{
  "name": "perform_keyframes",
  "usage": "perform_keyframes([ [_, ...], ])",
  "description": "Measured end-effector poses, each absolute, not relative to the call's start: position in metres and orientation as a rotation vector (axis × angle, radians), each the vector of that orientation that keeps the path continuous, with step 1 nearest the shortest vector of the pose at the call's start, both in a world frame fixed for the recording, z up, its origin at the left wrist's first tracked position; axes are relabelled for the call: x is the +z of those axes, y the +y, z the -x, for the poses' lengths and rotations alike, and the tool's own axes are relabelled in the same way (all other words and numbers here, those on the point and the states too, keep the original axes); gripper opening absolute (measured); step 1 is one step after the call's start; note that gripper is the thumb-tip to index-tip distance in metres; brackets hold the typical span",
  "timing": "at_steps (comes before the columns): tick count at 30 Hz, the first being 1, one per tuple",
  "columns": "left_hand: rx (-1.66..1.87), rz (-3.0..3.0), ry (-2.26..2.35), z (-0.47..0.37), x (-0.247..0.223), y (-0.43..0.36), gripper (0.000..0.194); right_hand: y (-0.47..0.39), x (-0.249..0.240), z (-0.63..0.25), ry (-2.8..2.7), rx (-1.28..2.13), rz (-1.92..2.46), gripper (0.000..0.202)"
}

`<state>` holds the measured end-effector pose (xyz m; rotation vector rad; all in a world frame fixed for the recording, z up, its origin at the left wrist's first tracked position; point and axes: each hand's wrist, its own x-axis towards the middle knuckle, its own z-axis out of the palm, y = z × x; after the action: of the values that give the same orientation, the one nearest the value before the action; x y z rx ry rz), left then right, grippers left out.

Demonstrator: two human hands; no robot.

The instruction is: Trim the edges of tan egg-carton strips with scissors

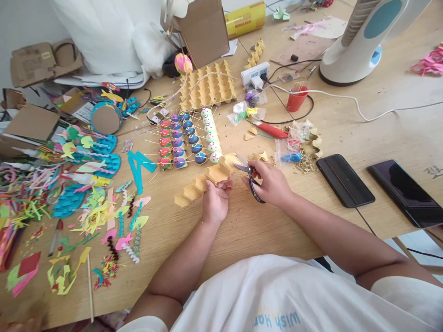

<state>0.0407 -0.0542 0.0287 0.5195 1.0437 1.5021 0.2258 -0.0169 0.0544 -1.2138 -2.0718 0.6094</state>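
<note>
My left hand (216, 200) grips a strip of yellow egg carton (195, 188) from below, near its middle, with the strip slanting up to the right. In my right hand (268, 182) is a pair of black-handled scissors (255, 188), fingers closed round the handles. The scissor blades lie apart at the strip's right part. Behind the strip stand rows of painted carton cups: red and green (165, 150), purple (178, 145), dark blue (195, 144) and white with dots (212, 136), several with thin sticks poking out.
An uncut egg tray (209, 85) lies behind the painted rows. Paper scraps and twisted craft pieces (93, 207) cover the left side. To the right are a red cup (296, 99), carton crumbs (306, 162), a black pad (345, 180), a phone (408, 191) and a white fan base (349, 69).
</note>
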Motion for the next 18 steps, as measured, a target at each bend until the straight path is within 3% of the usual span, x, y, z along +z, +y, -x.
perform_keyframes([
  [18,1.524,-0.501,1.017,-0.0397,0.0301,-0.0541,0.058,-0.0159,0.0551,-0.2263,-2.087,0.543,1.301,0.037],
])
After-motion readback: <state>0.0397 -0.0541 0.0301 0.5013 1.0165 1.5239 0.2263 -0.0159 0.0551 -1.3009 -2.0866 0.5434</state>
